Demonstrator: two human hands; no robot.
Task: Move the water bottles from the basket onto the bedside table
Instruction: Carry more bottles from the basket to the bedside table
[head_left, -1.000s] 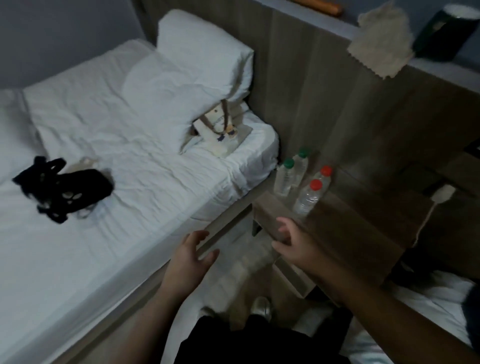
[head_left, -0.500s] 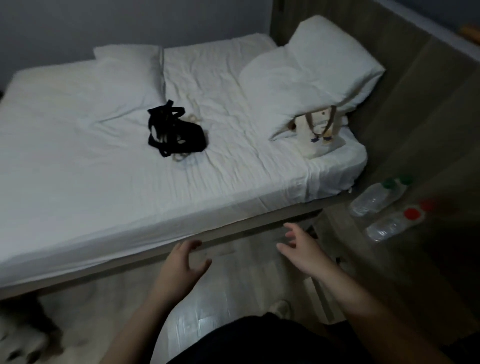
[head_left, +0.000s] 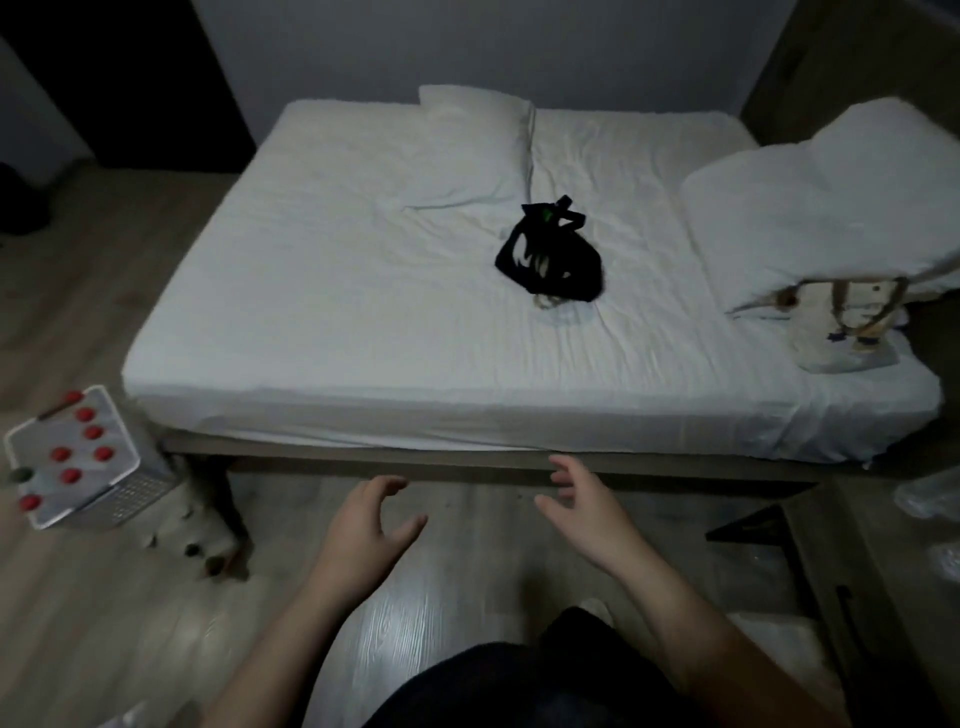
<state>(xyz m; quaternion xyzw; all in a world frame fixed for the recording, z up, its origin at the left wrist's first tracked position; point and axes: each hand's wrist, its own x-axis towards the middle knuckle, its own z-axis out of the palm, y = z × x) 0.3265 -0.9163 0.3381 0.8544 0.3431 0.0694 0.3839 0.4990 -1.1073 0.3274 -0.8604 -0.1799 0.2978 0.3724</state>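
Both hands have swung away from the bedside tabletop (head_left: 883, 545), which now sits at the far right with blurred water bottles (head_left: 930, 499) on it. Left hand (head_left: 363, 525) and right hand (head_left: 582, 504) hover empty above the floor before the bed (head_left: 415, 312), fingers loosely spread. Far left on the floor stands the white basket (head_left: 124, 488), red bottle caps (head_left: 85, 414) showing inside.

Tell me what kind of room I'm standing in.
Most likely a bedroom, possibly a hotel room: a wide bed with white sheets, pillows against a wooden headboard wall, and a basket of capped bottles on the floor.
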